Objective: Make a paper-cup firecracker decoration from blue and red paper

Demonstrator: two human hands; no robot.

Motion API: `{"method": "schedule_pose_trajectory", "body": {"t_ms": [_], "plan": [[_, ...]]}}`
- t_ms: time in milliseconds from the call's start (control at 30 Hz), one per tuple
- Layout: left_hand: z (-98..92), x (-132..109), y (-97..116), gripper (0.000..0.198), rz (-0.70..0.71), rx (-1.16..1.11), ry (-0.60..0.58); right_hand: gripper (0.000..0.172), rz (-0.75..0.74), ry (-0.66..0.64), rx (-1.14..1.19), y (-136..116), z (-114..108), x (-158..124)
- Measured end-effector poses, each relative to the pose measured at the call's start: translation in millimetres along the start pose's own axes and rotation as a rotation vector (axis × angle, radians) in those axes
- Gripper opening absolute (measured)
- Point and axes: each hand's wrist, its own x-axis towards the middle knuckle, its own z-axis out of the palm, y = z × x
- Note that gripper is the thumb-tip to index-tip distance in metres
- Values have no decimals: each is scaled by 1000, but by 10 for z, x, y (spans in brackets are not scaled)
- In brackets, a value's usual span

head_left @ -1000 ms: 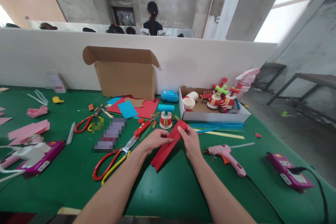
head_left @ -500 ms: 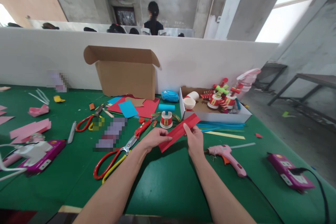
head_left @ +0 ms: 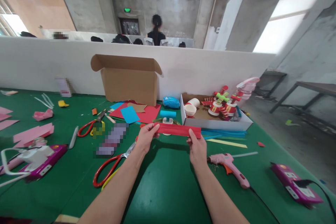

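A strip of red paper (head_left: 174, 129) is stretched level between my two hands above the green table. My left hand (head_left: 147, 135) pinches its left end, and my right hand (head_left: 196, 146) grips it near the right end. Just behind the strip stands a paper-cup figure (head_left: 168, 120) with a blue roll (head_left: 168, 113) on top and springy folded arms; the strip covers most of its cup. Long scissors (head_left: 110, 168) with red and yellow handles lie beside my left forearm, partly hidden by it. To the right of my right hand rests a pink glue gun (head_left: 229, 164).
A white box (head_left: 217, 123) holds cups and finished figures. Blue paper strips (head_left: 223, 134) lie before it. Red and blue sheets (head_left: 130, 114) lie by an upright cardboard box (head_left: 128, 82). Purple power strips (head_left: 295, 183) sit at both sides, with cables. Smaller scissors (head_left: 89, 127) lie left.
The red strip has turned from a slant to nearly level. My left hand has moved up and left to its end, and the strip now covers the cup of the figure.
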Motion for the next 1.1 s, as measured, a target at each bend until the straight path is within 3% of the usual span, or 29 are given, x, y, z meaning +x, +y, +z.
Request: {"method": "schedule_pose_trajectory", "body": {"t_ms": [333, 467, 567, 633, 733, 867, 1100], "plan": [[-23, 74, -46, 44, 110, -116, 146, 43, -32, -5, 109, -7, -17, 33], [4, 66, -45, 46, 75, -222, 119, 49, 57, -214, 167, -22, 32, -62], [56, 18, -51, 46, 54, -203, 51, 48, 138, -424, -5, 45, 78, -165], [94, -21, -67, 45, 31, -146, -31, 45, 130, -478, -110, 111, 93, -211], [140, -73, -110, 42, -11, -28, -183, 39, 100, -436, -241, 196, 82, -216], [159, -102, -166, 38, -65, 85, -340, 45, 54, -297, -378, 247, 35, -144], [137, -101, -151, 36, -45, 178, -376, 47, -74, -278, -517, 201, -7, -96]]}}
